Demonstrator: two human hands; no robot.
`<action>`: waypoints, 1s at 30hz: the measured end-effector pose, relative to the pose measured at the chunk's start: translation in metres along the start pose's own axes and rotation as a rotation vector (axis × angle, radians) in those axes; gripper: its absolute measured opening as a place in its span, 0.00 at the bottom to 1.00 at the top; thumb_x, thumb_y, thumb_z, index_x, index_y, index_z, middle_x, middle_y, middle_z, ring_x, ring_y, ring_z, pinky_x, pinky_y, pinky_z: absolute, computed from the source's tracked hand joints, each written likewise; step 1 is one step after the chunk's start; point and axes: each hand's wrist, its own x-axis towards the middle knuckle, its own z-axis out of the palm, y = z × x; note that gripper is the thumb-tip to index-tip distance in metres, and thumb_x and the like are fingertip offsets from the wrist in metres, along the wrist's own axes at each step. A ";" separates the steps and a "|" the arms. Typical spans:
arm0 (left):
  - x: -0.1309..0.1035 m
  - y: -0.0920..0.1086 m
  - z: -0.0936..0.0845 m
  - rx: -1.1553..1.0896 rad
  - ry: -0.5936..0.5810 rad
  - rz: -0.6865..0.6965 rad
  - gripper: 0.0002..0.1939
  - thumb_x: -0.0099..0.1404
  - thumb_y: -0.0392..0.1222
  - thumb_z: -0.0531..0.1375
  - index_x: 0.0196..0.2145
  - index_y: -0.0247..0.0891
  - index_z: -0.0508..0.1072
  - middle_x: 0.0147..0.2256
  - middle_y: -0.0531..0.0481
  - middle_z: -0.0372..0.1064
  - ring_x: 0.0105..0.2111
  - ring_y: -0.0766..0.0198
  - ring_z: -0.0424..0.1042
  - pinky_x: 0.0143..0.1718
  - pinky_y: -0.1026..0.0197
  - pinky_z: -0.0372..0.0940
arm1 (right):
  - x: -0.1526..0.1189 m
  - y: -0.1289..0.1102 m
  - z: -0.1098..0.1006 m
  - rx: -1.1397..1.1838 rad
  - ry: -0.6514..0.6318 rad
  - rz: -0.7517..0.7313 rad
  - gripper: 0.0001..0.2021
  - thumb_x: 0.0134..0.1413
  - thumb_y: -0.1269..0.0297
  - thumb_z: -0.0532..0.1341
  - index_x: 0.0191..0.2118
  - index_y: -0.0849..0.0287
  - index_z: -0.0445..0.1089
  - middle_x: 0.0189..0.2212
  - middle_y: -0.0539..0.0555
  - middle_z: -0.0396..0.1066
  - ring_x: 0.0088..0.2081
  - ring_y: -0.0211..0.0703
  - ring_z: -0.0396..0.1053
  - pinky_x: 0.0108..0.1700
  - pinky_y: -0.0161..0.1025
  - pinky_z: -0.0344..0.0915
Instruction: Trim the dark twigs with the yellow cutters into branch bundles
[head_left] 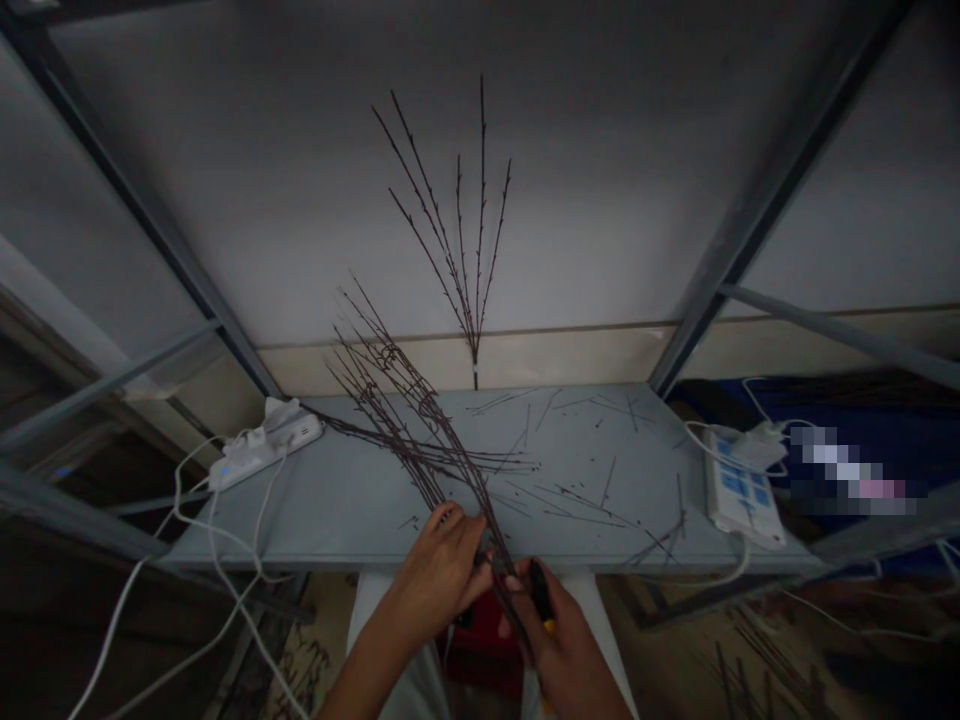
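Observation:
My left hand (442, 565) is closed around thin dark twigs (424, 475) at the front edge of the shelf; their branching tips fan out to the upper left. In my right hand (559, 645) is a pair of pliers with a black and yellow handle (541, 595); the jaws are partly hidden between my hands. A longer dark branch (469, 470) with curled offshoots runs down between both hands and along my right palm. Other twigs (345, 428) lie crosswise beneath it on the shelf.
Upright against the back wall stands a branched twig stem (475, 340). Cut twig pieces (592, 505) are scattered over the grey shelf (247, 520). Power strips with white cables sit at the left (300, 432) and right (742, 490) ends. Metal posts (750, 240) frame both sides.

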 end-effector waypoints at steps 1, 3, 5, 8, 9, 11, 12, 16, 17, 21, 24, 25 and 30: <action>0.001 0.001 0.002 -0.001 -0.004 -0.016 0.11 0.68 0.32 0.57 0.48 0.34 0.68 0.40 0.44 0.72 0.45 0.51 0.69 0.59 0.43 0.60 | 0.001 0.003 0.001 -0.011 0.000 -0.008 0.28 0.62 0.37 0.52 0.46 0.57 0.73 0.24 0.52 0.75 0.25 0.46 0.73 0.28 0.38 0.70; 0.002 0.003 0.008 -0.008 -0.012 -0.040 0.08 0.68 0.30 0.54 0.43 0.34 0.70 0.38 0.44 0.72 0.43 0.50 0.69 0.57 0.42 0.61 | 0.003 0.010 0.002 -0.063 0.035 -0.034 0.28 0.61 0.37 0.53 0.47 0.57 0.73 0.28 0.55 0.78 0.31 0.49 0.76 0.32 0.39 0.72; 0.001 0.003 0.014 -0.022 -0.022 -0.050 0.10 0.67 0.26 0.52 0.41 0.34 0.70 0.35 0.43 0.72 0.40 0.50 0.69 0.56 0.41 0.61 | 0.005 0.016 0.002 -0.140 0.080 -0.052 0.28 0.61 0.37 0.54 0.49 0.56 0.73 0.36 0.59 0.80 0.39 0.53 0.78 0.39 0.42 0.74; -0.004 0.002 0.021 -0.084 -0.035 -0.066 0.17 0.64 0.23 0.50 0.46 0.34 0.70 0.37 0.43 0.72 0.40 0.51 0.69 0.53 0.43 0.64 | 0.007 0.025 0.002 -0.228 0.094 -0.049 0.29 0.61 0.38 0.52 0.52 0.56 0.72 0.45 0.62 0.80 0.47 0.54 0.77 0.48 0.44 0.73; -0.006 0.001 0.023 -0.116 -0.037 -0.074 0.18 0.64 0.23 0.49 0.48 0.35 0.69 0.37 0.43 0.72 0.40 0.51 0.69 0.51 0.46 0.66 | 0.007 0.028 0.002 -0.242 0.089 -0.043 0.29 0.62 0.38 0.52 0.54 0.56 0.72 0.45 0.62 0.80 0.48 0.54 0.76 0.49 0.44 0.72; -0.011 -0.001 0.025 -0.189 -0.041 -0.086 0.19 0.66 0.24 0.49 0.49 0.37 0.69 0.38 0.44 0.73 0.41 0.52 0.70 0.49 0.49 0.67 | 0.007 0.033 0.002 -0.257 0.083 -0.030 0.31 0.63 0.38 0.50 0.57 0.57 0.70 0.45 0.62 0.80 0.48 0.54 0.76 0.51 0.44 0.71; -0.012 -0.003 0.025 -0.228 -0.038 -0.095 0.18 0.67 0.25 0.48 0.48 0.37 0.69 0.39 0.44 0.73 0.42 0.53 0.70 0.49 0.51 0.67 | 0.007 0.035 0.002 -0.262 0.082 -0.023 0.32 0.63 0.38 0.49 0.58 0.58 0.68 0.46 0.63 0.79 0.48 0.54 0.75 0.52 0.45 0.71; -0.012 -0.017 0.021 -0.439 0.019 -0.210 0.18 0.72 0.31 0.44 0.49 0.39 0.70 0.34 0.47 0.75 0.35 0.58 0.74 0.40 0.59 0.68 | 0.001 0.043 0.007 -0.268 0.012 -0.027 0.35 0.63 0.37 0.49 0.60 0.61 0.67 0.44 0.62 0.79 0.45 0.52 0.76 0.50 0.44 0.71; -0.011 -0.020 0.020 -0.484 0.038 -0.241 0.18 0.72 0.31 0.43 0.49 0.39 0.70 0.31 0.49 0.74 0.30 0.60 0.74 0.36 0.61 0.68 | -0.001 0.044 0.009 -0.258 -0.003 -0.033 0.35 0.63 0.36 0.49 0.60 0.61 0.68 0.39 0.60 0.80 0.43 0.52 0.76 0.48 0.43 0.71; -0.001 -0.028 0.018 -0.575 0.079 -0.297 0.17 0.69 0.30 0.46 0.43 0.39 0.72 0.27 0.51 0.73 0.25 0.62 0.73 0.30 0.63 0.65 | -0.009 0.039 0.021 -0.182 0.026 -0.026 0.35 0.62 0.33 0.46 0.50 0.56 0.75 0.24 0.53 0.77 0.33 0.48 0.76 0.40 0.37 0.71; 0.007 -0.030 0.022 -0.596 0.097 -0.330 0.16 0.65 0.28 0.48 0.41 0.39 0.72 0.27 0.51 0.73 0.25 0.62 0.73 0.29 0.64 0.64 | -0.009 0.032 0.024 -0.169 0.040 0.002 0.34 0.62 0.33 0.46 0.48 0.55 0.76 0.26 0.54 0.78 0.31 0.47 0.76 0.38 0.36 0.71; 0.010 -0.032 0.023 -0.588 0.112 -0.344 0.15 0.63 0.28 0.50 0.41 0.39 0.73 0.28 0.51 0.73 0.26 0.62 0.73 0.29 0.64 0.64 | -0.008 0.031 0.023 -0.172 0.050 0.008 0.34 0.61 0.32 0.46 0.50 0.55 0.75 0.27 0.55 0.79 0.33 0.48 0.76 0.39 0.37 0.72; 0.028 -0.072 0.005 -0.503 0.242 -0.511 0.19 0.70 0.33 0.43 0.47 0.34 0.71 0.19 0.56 0.63 0.18 0.60 0.65 0.23 0.61 0.59 | -0.012 0.047 0.016 -0.201 0.089 0.030 0.40 0.56 0.28 0.47 0.51 0.58 0.76 0.29 0.58 0.80 0.36 0.52 0.78 0.41 0.40 0.73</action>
